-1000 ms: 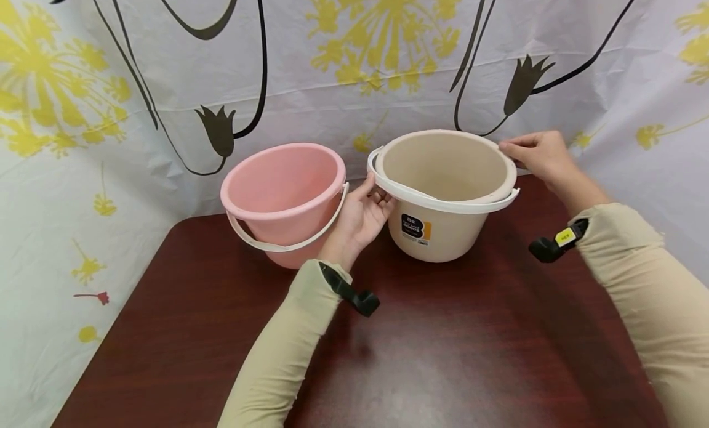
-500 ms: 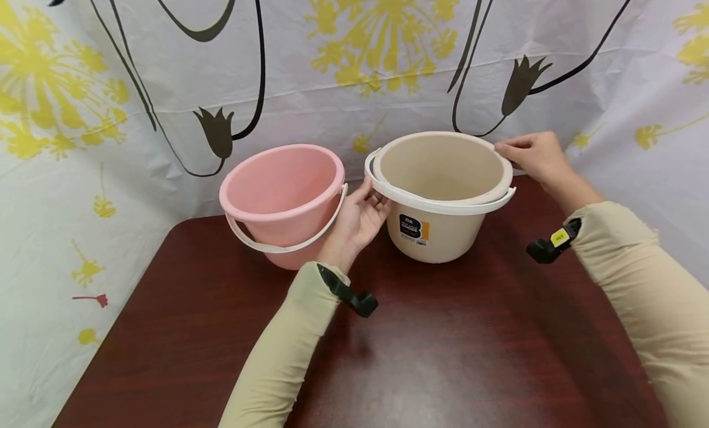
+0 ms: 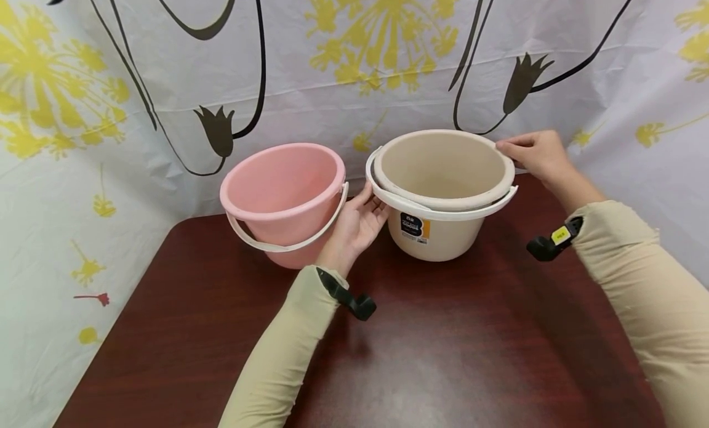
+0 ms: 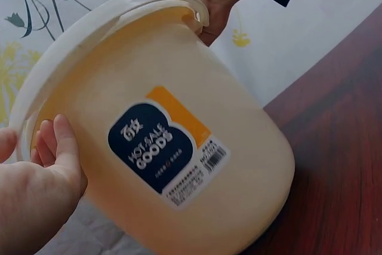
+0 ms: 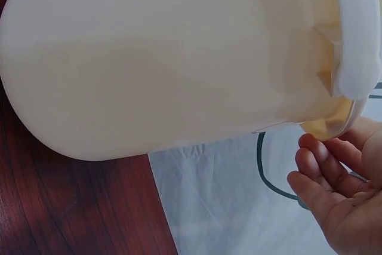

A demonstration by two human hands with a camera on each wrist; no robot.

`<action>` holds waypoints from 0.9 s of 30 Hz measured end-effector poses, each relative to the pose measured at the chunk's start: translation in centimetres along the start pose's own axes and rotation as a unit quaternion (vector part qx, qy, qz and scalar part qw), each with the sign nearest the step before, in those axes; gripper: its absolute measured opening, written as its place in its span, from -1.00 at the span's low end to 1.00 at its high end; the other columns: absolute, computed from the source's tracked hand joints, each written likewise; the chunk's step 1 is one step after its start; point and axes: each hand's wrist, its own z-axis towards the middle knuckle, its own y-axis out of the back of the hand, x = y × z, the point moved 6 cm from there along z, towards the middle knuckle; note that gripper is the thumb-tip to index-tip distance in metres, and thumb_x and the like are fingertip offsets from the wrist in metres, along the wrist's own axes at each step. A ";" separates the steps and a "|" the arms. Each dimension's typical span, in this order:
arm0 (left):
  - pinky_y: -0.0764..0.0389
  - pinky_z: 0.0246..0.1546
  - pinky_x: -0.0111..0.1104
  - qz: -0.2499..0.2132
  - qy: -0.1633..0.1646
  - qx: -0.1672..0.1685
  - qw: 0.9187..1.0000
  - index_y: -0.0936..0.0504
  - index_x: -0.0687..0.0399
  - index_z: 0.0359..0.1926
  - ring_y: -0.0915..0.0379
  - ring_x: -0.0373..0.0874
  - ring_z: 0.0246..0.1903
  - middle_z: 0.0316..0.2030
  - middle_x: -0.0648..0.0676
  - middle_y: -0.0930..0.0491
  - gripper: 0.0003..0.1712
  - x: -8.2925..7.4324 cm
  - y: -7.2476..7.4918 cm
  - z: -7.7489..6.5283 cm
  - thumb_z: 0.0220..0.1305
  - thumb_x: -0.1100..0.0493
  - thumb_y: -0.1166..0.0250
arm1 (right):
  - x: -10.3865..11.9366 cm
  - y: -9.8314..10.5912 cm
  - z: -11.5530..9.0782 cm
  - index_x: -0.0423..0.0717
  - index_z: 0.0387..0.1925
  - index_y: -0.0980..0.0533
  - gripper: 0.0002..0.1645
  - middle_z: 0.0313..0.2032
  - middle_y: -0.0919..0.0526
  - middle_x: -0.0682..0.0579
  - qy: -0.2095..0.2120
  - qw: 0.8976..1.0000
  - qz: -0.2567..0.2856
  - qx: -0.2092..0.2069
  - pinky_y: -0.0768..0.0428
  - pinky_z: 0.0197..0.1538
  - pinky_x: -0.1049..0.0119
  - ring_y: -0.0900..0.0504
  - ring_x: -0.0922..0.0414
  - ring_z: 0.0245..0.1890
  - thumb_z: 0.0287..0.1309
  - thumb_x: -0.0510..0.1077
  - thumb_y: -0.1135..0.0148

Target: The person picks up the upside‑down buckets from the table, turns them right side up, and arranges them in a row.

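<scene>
A beige bucket (image 3: 434, 240) with a dark blue and orange label (image 4: 152, 147) stands upright on the table's far side. Its white handle (image 3: 432, 214) lies down across the front, just below the rim. My left hand (image 3: 359, 222) grips the bucket's left side at the rim and handle, thumb near the top and fingers curled underneath. On the opposite side, my right hand (image 3: 540, 157) pinches the rim at the back right, fingertips under its edge in the right wrist view. A pink bucket (image 3: 285, 231) stands just left of my left hand, its pale handle (image 3: 285, 247) hanging down in front.
The dark red-brown table (image 3: 443, 354) carries both buckets near its back edge. Behind and beside it hangs a white curtain (image 3: 310, 108) printed with yellow flowers and dark stems. A black strap mount sits on each wrist.
The beige bucket's handle sits slightly lower across the front, now overlapping the label's top edge, with more of the rim showing above it. Both hands stay in almost the same place.
</scene>
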 end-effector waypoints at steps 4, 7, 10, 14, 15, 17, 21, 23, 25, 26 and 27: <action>-0.50 -0.26 -0.47 -0.009 -0.002 -0.003 1.000 -0.46 0.14 -0.26 -0.38 -0.19 -0.31 -0.33 0.06 -0.43 -0.79 0.2 0.7 0.0 0.41 0.26 0.12 | 0.0 0.1 0.0 0.32 -0.63 -0.58 -0.76 -0.60 -0.55 0.40 -0.001 1.000 0.010 0.002 -0.52 -0.46 0.58 -0.54 0.49 -0.56 0.07 -0.07 -0.27; -0.50 -0.29 -0.47 -0.014 0.000 -0.013 1.000 -0.44 0.17 -0.27 -0.37 -0.19 -0.34 -0.34 0.06 -0.41 -0.81 0.3 1.3 0.0 0.40 0.29 0.11 | 0.0 0.1 -0.1 0.33 -0.64 -0.58 -0.76 -0.60 -0.55 0.40 -0.002 1.000 0.011 0.005 -0.52 -0.47 0.58 -0.55 0.48 -0.57 0.07 -0.07 -0.27; -0.50 -0.32 -0.47 -0.019 0.005 -0.035 0.999 -0.43 0.18 -0.28 -0.38 -0.20 -0.39 -0.37 0.06 -0.41 -0.85 0.6 1.9 0.1 0.38 0.30 0.09 | 0.0 0.0 -0.1 0.34 -0.64 -0.58 -0.76 -0.60 -0.55 0.40 -0.002 1.000 0.013 0.006 -0.51 -0.47 0.59 -0.55 0.48 -0.57 0.07 -0.06 -0.27; -0.52 -0.34 -0.45 -0.015 0.008 -0.071 0.997 -0.46 0.19 -0.36 -0.39 -0.19 -0.40 -0.39 0.07 -0.42 -0.83 0.9 2.7 0.3 0.34 0.33 0.05 | -0.1 0.0 -0.2 0.34 -0.66 -0.56 -0.74 -0.62 -0.56 0.40 -0.002 1.000 0.019 0.007 -0.52 -0.46 0.58 -0.55 0.48 -0.57 0.07 -0.07 -0.27; -0.52 -0.34 -0.45 -0.012 0.007 -0.080 0.997 -0.47 0.18 -0.38 -0.39 -0.18 -0.39 -0.39 0.07 -0.43 -0.82 1.0 2.9 0.3 0.33 0.34 0.04 | -0.1 0.0 -0.2 0.34 -0.66 -0.56 -0.74 -0.62 -0.56 0.40 -0.003 1.000 0.021 0.007 -0.52 -0.46 0.58 -0.55 0.48 -0.57 0.07 -0.07 -0.27; -0.52 -0.33 -0.44 -0.005 0.006 -0.093 0.996 -0.47 0.17 -0.41 -0.39 -0.18 -0.38 -0.39 0.06 -0.43 -0.81 1.1 3.2 0.4 0.32 0.34 0.03 | -0.1 0.0 -0.2 0.34 -0.66 -0.56 -0.74 -0.62 -0.56 0.40 -0.004 1.000 0.022 0.008 -0.52 -0.46 0.57 -0.56 0.47 -0.57 0.07 -0.07 -0.27; -0.51 -0.33 -0.45 0.009 0.005 -0.112 0.994 -0.45 0.15 -0.40 -0.37 -0.18 -0.36 -0.39 0.06 -0.42 -0.82 1.3 3.6 0.4 0.32 0.34 0.03 | -0.1 -0.1 -0.2 0.33 -0.63 -0.57 -0.77 -0.61 -0.56 0.40 -0.004 1.000 0.016 0.010 -0.52 -0.45 0.57 -0.56 0.47 -0.57 0.07 -0.06 -0.27; -0.50 -0.32 -0.44 0.015 0.005 -0.115 0.993 -0.43 0.15 -0.40 -0.36 -0.18 -0.36 -0.38 0.06 -0.41 -0.83 1.4 3.7 0.5 0.32 0.34 0.04 | -0.1 -0.1 -0.1 0.32 -0.63 -0.58 -0.78 -0.62 -0.56 0.40 -0.003 1.000 0.012 0.009 -0.52 -0.46 0.57 -0.56 0.46 -0.57 0.07 -0.05 -0.28; -0.48 -0.28 -0.42 0.021 0.005 -0.115 0.993 -0.42 0.14 -0.39 -0.35 -0.17 -0.35 -0.38 0.06 -0.41 -0.83 1.5 3.9 0.6 0.33 0.35 0.05 | -0.1 -0.1 -0.1 0.30 -0.62 -0.58 -0.79 -0.63 -0.56 0.39 -0.003 1.000 0.011 0.008 -0.52 -0.46 0.57 -0.56 0.46 -0.57 0.07 -0.05 -0.28; -0.47 -0.24 -0.41 0.024 0.004 -0.116 0.993 -0.42 0.14 -0.39 -0.34 -0.17 -0.34 -0.38 0.06 -0.41 -0.84 1.5 4.0 0.6 0.33 0.35 0.05 | -0.1 -0.1 -0.1 0.30 -0.62 -0.58 -0.79 -0.63 -0.56 0.39 -0.003 1.000 0.011 0.008 -0.52 -0.46 0.57 -0.56 0.46 -0.58 0.06 -0.05 -0.28; -0.45 -0.19 -0.39 0.026 0.004 -0.116 0.993 -0.41 0.14 -0.38 -0.34 -0.17 -0.33 -0.38 0.05 -0.41 -0.84 1.6 4.0 0.7 0.33 0.35 0.06 | -0.1 -0.2 -0.1 0.30 -0.62 -0.58 -0.79 -0.63 -0.56 0.39 -0.002 1.000 0.011 0.008 -0.52 -0.46 0.57 -0.56 0.46 -0.58 0.06 -0.05 -0.28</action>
